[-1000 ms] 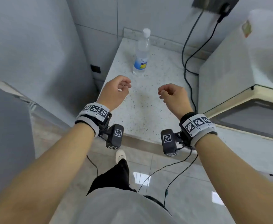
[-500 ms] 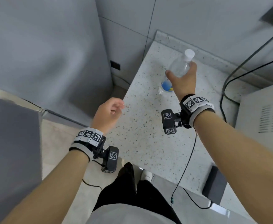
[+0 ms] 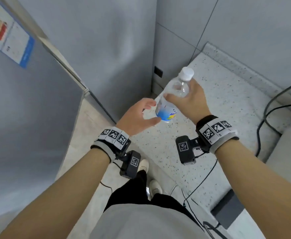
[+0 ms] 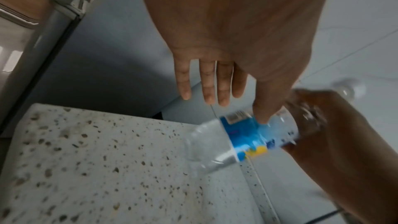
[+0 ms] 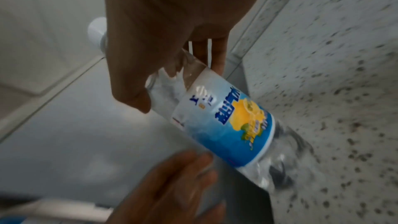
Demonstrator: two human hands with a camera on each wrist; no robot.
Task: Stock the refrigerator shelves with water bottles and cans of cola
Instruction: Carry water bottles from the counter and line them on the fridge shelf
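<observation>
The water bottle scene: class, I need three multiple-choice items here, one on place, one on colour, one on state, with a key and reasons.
1. Where is the water bottle?
A. lying on the floor
B. held in the air above the speckled countertop
C. standing inside the refrigerator

2. What colour is the bottle's cap?
A. white
B. red
C. green

3. What is the left hand doing?
A. gripping the cap
B. pressed flat on the countertop
C. open beside the bottle's lower part

Key: B, the right hand grips its upper part and its base is off the counter; A, the head view shows a white cap; C, the fingers are spread and curl round nothing.
</observation>
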